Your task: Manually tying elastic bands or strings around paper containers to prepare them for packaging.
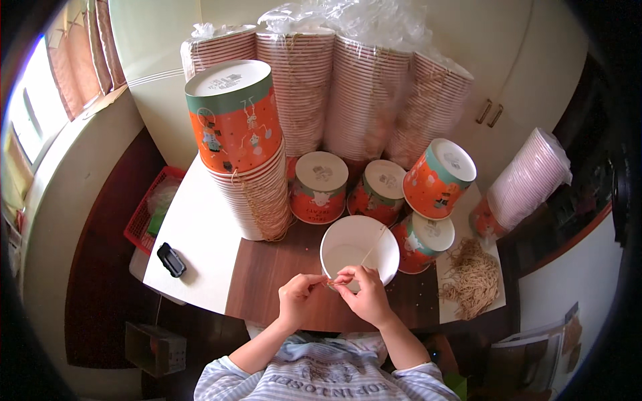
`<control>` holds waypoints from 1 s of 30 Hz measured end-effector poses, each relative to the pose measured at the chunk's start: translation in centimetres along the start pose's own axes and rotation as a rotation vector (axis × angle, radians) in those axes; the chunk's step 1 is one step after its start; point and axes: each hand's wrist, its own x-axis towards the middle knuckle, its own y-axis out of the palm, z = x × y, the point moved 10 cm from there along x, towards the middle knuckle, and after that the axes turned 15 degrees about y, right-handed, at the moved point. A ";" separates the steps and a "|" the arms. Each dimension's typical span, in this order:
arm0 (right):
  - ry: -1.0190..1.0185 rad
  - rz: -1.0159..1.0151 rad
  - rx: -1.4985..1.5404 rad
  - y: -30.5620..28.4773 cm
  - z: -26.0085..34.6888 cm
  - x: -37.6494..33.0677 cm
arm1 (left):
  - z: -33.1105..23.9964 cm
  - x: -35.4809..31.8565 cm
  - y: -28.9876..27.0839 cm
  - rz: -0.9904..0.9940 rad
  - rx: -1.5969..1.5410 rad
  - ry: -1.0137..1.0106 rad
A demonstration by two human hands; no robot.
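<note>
A white-lined paper bucket (342, 239) stands mouth up at the table's front, close to my body. At its near rim my left hand (293, 304) is closed, thumb and forefinger pinched together. Beside it my right hand (369, 299) also pinches, its fingertips almost meeting the left ones. A thin pale string (372, 249) runs from the right fingers across the bucket's mouth. What lies between the fingertips is very small; it looks like part of this string. A loose heap of tan string (472, 279) lies to the right.
Upturned orange-and-green buckets (319, 190) stand just behind. At left rises a tall nested stack (257, 190) with strings hanging down it. Plastic-wrapped stacks (364, 100) line the back; another wrapped stack (528, 184) leans at right. A black case (172, 260) lies on the table's left.
</note>
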 end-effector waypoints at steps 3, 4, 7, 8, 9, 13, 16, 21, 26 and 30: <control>-0.005 -0.010 -0.012 0.0 0.0 0.0 | -1.1 0.4 0.2 -0.013 0.010 0.085; -0.012 -0.020 -0.020 0.0 0.0 0.0 | -1.0 0.4 0.4 -0.014 0.010 0.085; -0.014 -0.032 -0.015 -0.2 0.0 -0.1 | -1.3 0.4 0.6 -0.020 0.004 0.126; -0.014 -0.032 -0.014 -0.2 0.0 -0.1 | -1.5 0.4 0.6 -0.009 -0.002 0.128; -0.017 -0.037 -0.020 -0.2 0.0 -0.1 | -1.6 0.4 0.7 0.002 -0.008 0.130; 0.010 -0.044 0.030 -0.1 -0.7 0.0 | -1.3 0.3 0.8 0.023 -0.081 0.112; 0.006 -0.050 0.037 -0.2 -0.5 0.0 | 0.1 -0.3 1.5 0.028 -0.287 -0.011; 0.023 -0.028 0.049 0.1 -0.7 -0.1 | 0.6 -0.3 1.5 0.020 -0.237 -0.096; -0.005 -0.032 0.022 0.0 -0.1 0.0 | 0.1 0.3 1.1 0.045 -0.160 -0.031; -0.006 -0.041 0.001 -0.2 0.0 0.0 | -0.7 0.8 1.5 0.126 -0.196 0.008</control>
